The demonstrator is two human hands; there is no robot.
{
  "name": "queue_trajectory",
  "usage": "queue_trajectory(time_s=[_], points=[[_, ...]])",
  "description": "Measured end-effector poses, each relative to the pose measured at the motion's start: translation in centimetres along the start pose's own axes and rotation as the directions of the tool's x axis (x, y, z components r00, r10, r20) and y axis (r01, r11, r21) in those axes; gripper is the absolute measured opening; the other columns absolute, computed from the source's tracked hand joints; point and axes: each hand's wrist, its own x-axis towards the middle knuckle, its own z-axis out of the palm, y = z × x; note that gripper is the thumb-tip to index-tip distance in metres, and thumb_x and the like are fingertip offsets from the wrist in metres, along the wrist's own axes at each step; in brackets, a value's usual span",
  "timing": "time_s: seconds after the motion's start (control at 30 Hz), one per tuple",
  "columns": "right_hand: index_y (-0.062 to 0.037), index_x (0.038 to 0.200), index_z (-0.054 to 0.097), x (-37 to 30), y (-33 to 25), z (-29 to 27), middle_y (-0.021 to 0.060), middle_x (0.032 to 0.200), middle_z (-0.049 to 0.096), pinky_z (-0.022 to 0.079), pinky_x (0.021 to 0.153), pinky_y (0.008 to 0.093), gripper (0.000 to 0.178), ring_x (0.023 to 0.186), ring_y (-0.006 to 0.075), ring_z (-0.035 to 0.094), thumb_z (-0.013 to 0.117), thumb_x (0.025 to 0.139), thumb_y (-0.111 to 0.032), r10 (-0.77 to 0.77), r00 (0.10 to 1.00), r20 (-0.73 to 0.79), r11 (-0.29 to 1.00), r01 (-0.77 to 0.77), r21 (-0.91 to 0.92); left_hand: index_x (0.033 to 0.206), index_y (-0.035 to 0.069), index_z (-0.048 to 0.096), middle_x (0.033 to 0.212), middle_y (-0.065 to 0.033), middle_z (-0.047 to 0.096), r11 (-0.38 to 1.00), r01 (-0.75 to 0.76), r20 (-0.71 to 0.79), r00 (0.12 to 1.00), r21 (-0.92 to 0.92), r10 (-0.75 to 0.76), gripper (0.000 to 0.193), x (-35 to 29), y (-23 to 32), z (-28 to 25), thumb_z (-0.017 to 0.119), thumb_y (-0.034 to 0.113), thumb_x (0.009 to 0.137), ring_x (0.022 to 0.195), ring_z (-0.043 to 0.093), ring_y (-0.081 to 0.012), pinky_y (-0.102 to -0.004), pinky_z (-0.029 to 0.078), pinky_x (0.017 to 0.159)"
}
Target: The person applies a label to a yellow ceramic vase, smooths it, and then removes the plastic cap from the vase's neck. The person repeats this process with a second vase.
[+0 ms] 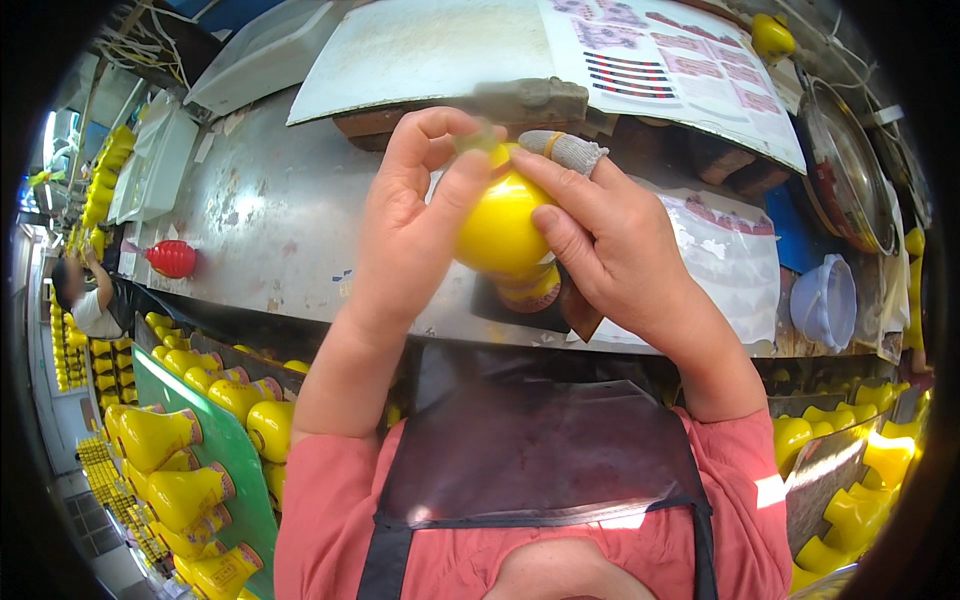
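Observation:
A glossy yellow vase with a round body is held up over the metal table, its patterned narrower end tilted toward me. My right hand grips its right side, thumb on the body; one finger wears a grey fabric sleeve with a yellow band. At the vase's far end, the thumb and fingertips of my left hand are pinched together, smeared by motion. A small pale translucent thing shows there, too blurred to name. Below my right hand a brown pointed piece sticks out.
Printed sheets lie on a raised white board; another sheet is on the metal table. A red ribbed object stands left, a lavender bucket right. Yellow vases fill both sides. A person works far left.

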Motion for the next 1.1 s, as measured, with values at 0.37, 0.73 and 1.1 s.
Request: queue_trajectory(time_s=[0.37, 0.73, 1.1], points=[[-0.0116, 0.137, 0.068, 0.8, 0.8, 0.6, 0.0132, 0.083, 0.061, 0.046, 0.064, 0.0349, 0.041, 0.066, 0.0243, 0.055, 0.067, 0.097, -0.024, -0.04, 0.998, -0.056, 0.995, 0.045, 0.093, 0.127, 0.005, 0.054, 0.127, -0.0145, 0.067, 0.999, -0.035, -0.058, 0.998, -0.007, 0.035, 0.033, 0.0, -1.1, 0.0, 0.067, 0.001, 0.097, 0.12, 0.063, -0.0181, -0.0314, 0.053, 0.1], [-0.0138, 0.136, 0.069, 1.0, 0.4, 0.6, 0.0139, 0.077, 0.058, 0.048, 0.062, 0.0382, 0.043, 0.066, 0.0283, 0.058, 0.07, 0.094, -0.024, -0.01, 0.998, -0.067, 0.993, 0.017, 0.114, 0.129, 0.007, 0.053, 0.128, -0.0139, 0.066, 0.985, 0.018, -0.041, 0.999, -0.171, -0.026, 0.035, 0.1, -1.0, 0.0, 0.066, 0.001, 0.097, 0.118, 0.063, -0.0179, -0.0321, 0.053, 0.101], [-0.0158, 0.13, 0.074, 0.4, 0.9, 0.7, 0.0134, 0.076, 0.061, 0.049, 0.06, 0.0381, 0.039, 0.064, 0.0275, 0.058, 0.071, 0.092, -0.021, -0.075, 0.997, -0.035, 0.993, 0.072, -0.095, 0.128, 0.007, 0.052, 0.128, -0.0145, 0.066, 0.998, 0.001, -0.07, 0.998, -0.068, -0.006, 0.035, 0.2, -1.8, 0.1, 0.065, -0.001, 0.097, 0.119, 0.062, -0.0184, -0.0335, 0.051, 0.103]])
